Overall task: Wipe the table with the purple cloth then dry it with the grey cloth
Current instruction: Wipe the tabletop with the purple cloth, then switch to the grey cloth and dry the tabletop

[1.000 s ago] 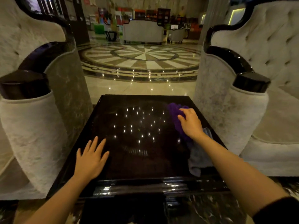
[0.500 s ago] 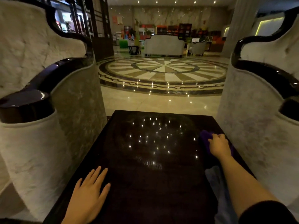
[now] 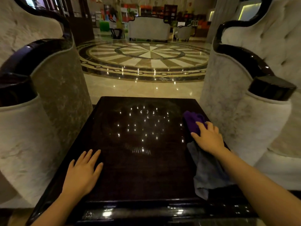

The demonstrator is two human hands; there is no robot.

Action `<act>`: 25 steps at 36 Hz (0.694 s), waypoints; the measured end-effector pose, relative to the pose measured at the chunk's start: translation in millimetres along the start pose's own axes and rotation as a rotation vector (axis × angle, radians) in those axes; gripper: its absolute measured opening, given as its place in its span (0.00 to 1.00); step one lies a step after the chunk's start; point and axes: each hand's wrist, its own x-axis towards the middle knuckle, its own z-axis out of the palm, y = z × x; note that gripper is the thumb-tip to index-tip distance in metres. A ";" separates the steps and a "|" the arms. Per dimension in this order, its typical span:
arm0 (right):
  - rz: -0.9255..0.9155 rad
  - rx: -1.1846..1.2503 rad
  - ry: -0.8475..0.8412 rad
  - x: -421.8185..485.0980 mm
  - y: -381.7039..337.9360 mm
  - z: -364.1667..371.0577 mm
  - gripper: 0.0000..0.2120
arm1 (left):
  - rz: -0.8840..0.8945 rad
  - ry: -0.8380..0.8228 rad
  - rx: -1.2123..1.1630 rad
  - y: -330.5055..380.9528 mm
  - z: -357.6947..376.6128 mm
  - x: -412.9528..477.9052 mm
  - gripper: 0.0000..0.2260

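A dark glossy square table [image 3: 143,168] fills the lower middle of the head view and mirrors small ceiling lights. The purple cloth [image 3: 193,120] lies bunched near the table's right edge. My right hand [image 3: 207,138] rests on its near part, fingers laid over the fabric. The grey cloth [image 3: 207,173] lies on the right side of the table, just behind my right wrist and partly under my forearm. My left hand [image 3: 83,172] lies flat on the near left of the table, fingers spread, holding nothing.
Pale upholstered armchairs with dark glossy arms stand close on both sides: one on the left [image 3: 48,98], one on the right [image 3: 254,101]. Beyond the table lies polished marble floor with a round inlay [image 3: 146,57]. A white sofa [image 3: 149,31] stands far back.
The view has tilted back down after lifting. My right hand stays on the purple cloth at the table's right edge, and my left hand stays flat at the near left.
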 end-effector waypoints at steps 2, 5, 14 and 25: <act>0.016 -0.024 -0.025 -23.3 7.2 -0.8 0.29 | 0.008 -0.002 -0.007 -0.6 0.5 0.1 0.24; 0.058 0.001 -0.101 -51.0 15.2 2.0 0.31 | 0.013 -0.004 -0.002 -1.7 1.8 0.8 0.24; 0.187 0.067 -0.118 -85.8 10.7 29.6 0.36 | 0.031 -0.002 -0.014 -3.1 3.9 0.9 0.23; 0.031 0.097 0.040 -90.1 -13.6 28.2 0.21 | 0.028 -0.019 -0.032 -3.8 -1.9 -1.2 0.23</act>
